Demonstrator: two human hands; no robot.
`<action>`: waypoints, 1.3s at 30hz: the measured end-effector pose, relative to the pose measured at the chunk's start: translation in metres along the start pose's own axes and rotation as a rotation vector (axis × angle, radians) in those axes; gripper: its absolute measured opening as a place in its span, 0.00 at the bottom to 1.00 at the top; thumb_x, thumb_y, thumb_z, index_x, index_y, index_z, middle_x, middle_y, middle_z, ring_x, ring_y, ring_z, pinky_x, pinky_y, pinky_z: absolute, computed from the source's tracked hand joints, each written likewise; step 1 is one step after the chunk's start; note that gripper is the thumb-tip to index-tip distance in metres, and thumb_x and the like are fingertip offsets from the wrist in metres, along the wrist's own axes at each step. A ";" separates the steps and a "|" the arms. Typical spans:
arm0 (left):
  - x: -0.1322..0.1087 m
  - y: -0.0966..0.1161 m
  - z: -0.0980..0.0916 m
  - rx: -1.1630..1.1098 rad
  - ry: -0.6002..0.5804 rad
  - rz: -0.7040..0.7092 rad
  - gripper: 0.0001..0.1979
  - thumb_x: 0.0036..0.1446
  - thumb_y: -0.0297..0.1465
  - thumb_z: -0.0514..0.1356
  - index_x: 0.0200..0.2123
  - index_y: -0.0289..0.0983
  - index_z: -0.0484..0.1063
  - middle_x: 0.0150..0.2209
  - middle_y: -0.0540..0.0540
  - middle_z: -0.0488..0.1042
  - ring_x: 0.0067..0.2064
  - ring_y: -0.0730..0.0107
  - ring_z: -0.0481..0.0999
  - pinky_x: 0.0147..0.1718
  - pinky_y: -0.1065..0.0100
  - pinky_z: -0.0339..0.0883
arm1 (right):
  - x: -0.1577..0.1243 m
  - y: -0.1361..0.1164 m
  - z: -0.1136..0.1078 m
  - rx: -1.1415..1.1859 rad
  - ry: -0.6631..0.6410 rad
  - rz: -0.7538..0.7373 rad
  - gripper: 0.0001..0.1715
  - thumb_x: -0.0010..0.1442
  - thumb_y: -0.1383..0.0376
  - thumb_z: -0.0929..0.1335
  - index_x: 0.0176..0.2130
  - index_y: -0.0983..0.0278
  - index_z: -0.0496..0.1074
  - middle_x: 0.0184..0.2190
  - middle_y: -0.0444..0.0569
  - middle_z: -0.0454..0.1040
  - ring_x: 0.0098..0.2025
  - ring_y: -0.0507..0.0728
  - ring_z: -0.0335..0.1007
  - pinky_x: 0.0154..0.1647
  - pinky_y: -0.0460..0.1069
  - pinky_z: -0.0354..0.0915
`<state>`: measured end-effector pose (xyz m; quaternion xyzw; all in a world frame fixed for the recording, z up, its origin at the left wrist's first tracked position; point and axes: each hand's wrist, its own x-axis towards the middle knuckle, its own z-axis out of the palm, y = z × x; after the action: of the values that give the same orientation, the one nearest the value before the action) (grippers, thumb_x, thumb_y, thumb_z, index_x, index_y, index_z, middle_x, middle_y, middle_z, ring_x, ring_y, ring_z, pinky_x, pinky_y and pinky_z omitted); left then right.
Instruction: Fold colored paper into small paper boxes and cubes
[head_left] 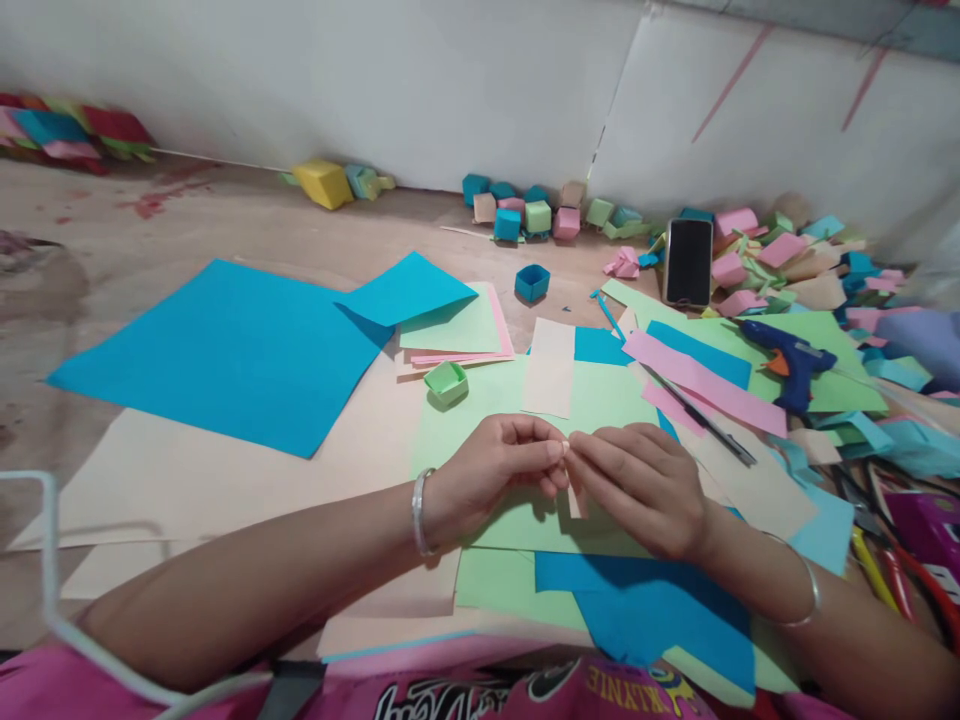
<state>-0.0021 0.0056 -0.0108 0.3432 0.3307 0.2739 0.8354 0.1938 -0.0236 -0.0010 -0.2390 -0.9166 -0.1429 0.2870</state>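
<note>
My left hand and my right hand meet above a light green sheet. Both pinch a small beige paper strip between thumb and fingertips; its lower end hangs below my fingers. A silver bangle sits on each wrist. A small green paper box lies just beyond my left hand, and a beige paper rectangle lies straight ahead on the green sheet.
A large blue sheet lies to the left. A blue glue gun, pink strips, a black pen-like tool and a phone are on the right. Several coloured paper boxes line the wall; a blue box stands alone.
</note>
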 end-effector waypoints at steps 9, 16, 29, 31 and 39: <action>-0.003 0.001 0.009 0.377 0.156 0.168 0.07 0.57 0.31 0.60 0.31 0.33 0.71 0.19 0.52 0.68 0.19 0.78 0.65 0.19 0.74 0.61 | 0.004 -0.009 0.004 0.664 -0.030 0.811 0.08 0.64 0.68 0.62 0.40 0.64 0.71 0.36 0.50 0.74 0.38 0.54 0.71 0.38 0.50 0.67; -0.007 0.000 0.008 0.912 0.247 0.576 0.04 0.57 0.23 0.59 0.30 0.34 0.73 0.30 0.49 0.73 0.34 0.73 0.71 0.35 0.70 0.64 | 0.008 -0.014 0.006 0.826 -0.120 1.004 0.09 0.63 0.65 0.64 0.33 0.63 0.71 0.29 0.44 0.74 0.31 0.51 0.68 0.31 0.46 0.63; -0.006 -0.005 0.010 0.733 0.396 0.454 0.03 0.50 0.27 0.66 0.30 0.36 0.78 0.30 0.48 0.79 0.30 0.72 0.76 0.30 0.71 0.70 | 0.008 -0.021 0.011 0.529 0.064 0.777 0.07 0.63 0.70 0.64 0.36 0.64 0.72 0.30 0.47 0.76 0.34 0.52 0.71 0.35 0.47 0.65; -0.006 -0.003 0.010 0.661 0.388 0.419 0.02 0.49 0.27 0.66 0.29 0.36 0.79 0.30 0.47 0.80 0.31 0.70 0.77 0.31 0.70 0.71 | 0.008 -0.021 0.010 0.551 0.062 0.768 0.08 0.63 0.70 0.63 0.37 0.63 0.72 0.32 0.47 0.77 0.36 0.52 0.72 0.36 0.47 0.67; -0.005 0.005 0.011 0.468 0.321 0.271 0.04 0.46 0.24 0.66 0.28 0.35 0.80 0.29 0.45 0.81 0.32 0.68 0.78 0.34 0.68 0.74 | 0.009 -0.020 0.008 0.566 0.107 0.835 0.08 0.58 0.71 0.66 0.35 0.62 0.75 0.32 0.46 0.79 0.34 0.53 0.75 0.35 0.47 0.69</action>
<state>0.0021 0.0009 0.0004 0.5196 0.4637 0.3497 0.6266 0.1735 -0.0347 -0.0043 -0.4904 -0.7296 0.2261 0.4197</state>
